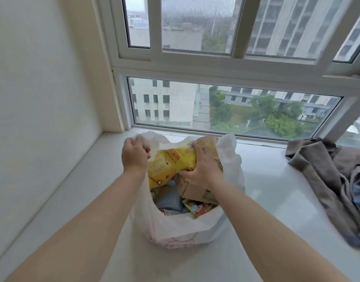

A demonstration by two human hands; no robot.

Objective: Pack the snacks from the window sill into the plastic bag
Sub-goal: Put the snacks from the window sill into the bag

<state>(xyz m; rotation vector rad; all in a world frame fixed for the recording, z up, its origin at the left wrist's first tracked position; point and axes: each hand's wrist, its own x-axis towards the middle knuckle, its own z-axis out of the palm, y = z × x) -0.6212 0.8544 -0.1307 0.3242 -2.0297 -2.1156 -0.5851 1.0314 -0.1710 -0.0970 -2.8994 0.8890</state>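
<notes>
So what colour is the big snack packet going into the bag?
Yellow, with red lettering. The head view shows the snack packet best, held by the right hand.

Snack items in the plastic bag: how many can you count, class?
5 visible: the yellow packet gripped by the right hand, the cardboard box, a blue-grey pouch, a colourful wrapper, and a dark packet. More may be hidden beneath.

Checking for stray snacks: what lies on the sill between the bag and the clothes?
Nothing: in the head view, bare sill separates bag from clothes.
</notes>
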